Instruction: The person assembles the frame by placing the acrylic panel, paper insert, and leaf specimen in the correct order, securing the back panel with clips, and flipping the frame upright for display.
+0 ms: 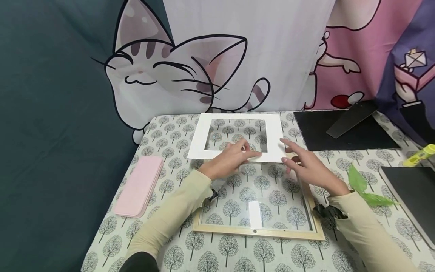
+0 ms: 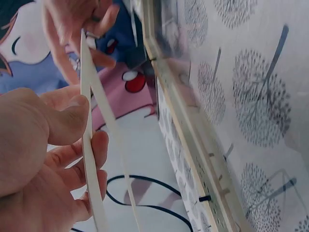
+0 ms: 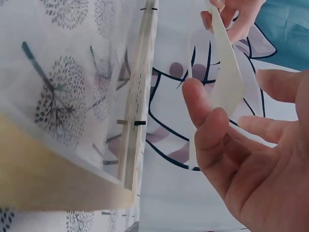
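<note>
A white picture mount (image 1: 275, 132) with a rectangular window is held raised over the far side of a light wooden picture frame (image 1: 255, 231). My left hand (image 1: 229, 160) pinches the mount's near border, thumb on one face and fingers on the other, as the left wrist view shows. At the mount's right corner is my right hand (image 1: 307, 166), its thumb and fingers spread around the edge without closing on it. In the right wrist view a gap shows between that thumb (image 3: 277, 84) and the mount. Within the wooden frame, a clear pane (image 1: 231, 207) reflects light.
A pink case (image 1: 140, 187) lies at the left. At the back right is a black backing board (image 1: 310, 128) with a stand leg (image 1: 351, 119). Green leaves (image 1: 357, 179), a yellow highlighter (image 1: 419, 155) and a dark panel (image 1: 412, 192) lie on the right.
</note>
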A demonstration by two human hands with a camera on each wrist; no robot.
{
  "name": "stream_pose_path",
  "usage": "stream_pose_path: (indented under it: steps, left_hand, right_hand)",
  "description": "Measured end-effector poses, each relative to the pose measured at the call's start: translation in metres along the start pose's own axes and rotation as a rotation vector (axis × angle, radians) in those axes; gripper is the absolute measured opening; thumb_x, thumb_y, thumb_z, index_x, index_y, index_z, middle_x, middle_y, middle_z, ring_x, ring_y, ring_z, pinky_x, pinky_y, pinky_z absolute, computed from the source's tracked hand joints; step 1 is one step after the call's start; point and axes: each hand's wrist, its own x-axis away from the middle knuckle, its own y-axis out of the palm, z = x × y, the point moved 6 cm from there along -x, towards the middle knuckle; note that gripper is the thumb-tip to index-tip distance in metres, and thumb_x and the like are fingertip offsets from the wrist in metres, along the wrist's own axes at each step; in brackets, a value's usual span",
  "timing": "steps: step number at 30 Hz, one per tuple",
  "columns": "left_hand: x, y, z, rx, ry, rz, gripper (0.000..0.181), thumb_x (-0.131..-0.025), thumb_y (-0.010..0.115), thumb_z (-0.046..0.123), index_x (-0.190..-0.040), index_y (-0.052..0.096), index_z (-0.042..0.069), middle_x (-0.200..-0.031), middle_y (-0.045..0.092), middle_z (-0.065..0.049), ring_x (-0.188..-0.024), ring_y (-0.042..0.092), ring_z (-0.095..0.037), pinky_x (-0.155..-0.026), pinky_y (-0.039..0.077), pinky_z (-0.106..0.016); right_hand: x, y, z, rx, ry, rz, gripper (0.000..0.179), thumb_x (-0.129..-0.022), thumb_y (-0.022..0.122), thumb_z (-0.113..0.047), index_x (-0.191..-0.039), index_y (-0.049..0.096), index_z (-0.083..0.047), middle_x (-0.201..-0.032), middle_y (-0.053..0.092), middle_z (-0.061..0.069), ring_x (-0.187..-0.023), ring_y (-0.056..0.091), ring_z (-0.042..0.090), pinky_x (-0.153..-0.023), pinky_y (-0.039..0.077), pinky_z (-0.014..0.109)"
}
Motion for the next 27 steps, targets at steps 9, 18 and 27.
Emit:
stream_pose_path:
  steps: [9, 18, 27]
  left_hand:
    - [0.004, 0.011, 0.007, 0.089, -0.036, -0.011, 0.057, -0.090, 0.046, 0.076, -0.121, 0.047, 0.028, -0.113, 0.069, -0.009, -0.100, 0.051, -0.021, -0.071, 0.055, -0.037]
    - [0.012, 0.008, 0.010, -0.282, 0.355, 0.051, 0.038, -0.102, 0.056, 0.023, -0.140, 0.052, 0.024, -0.132, 0.059, -0.003, -0.112, 0.063, -0.019, -0.095, 0.056, -0.028]
    - [0.038, -0.041, -0.026, -0.396, 0.226, 0.322, 0.045, -0.103, 0.052, 0.033, -0.146, 0.052, 0.023, -0.168, 0.013, -0.015, -0.156, 0.003, -0.041, -0.122, 0.004, -0.072]
  right_hand:
    - [-0.003, -0.001, 0.016, -0.312, 0.157, 0.019, 0.055, -0.102, 0.054, -0.010, -0.155, 0.038, -0.011, -0.133, 0.051, 0.018, -0.067, 0.060, 0.009, -0.054, 0.053, 0.028]
    - [-0.001, -0.009, 0.025, -0.527, 0.208, 0.155, 0.056, -0.096, 0.066, -0.011, -0.149, 0.048, -0.008, -0.101, 0.055, -0.005, -0.066, 0.053, 0.003, -0.057, 0.048, 0.020]
    - [0.017, -0.021, 0.034, -0.922, 0.110, 0.199, 0.056, -0.094, 0.060, 0.009, -0.147, 0.050, -0.006, -0.096, 0.049, -0.003, -0.065, 0.045, 0.004, -0.051, 0.034, 0.021]
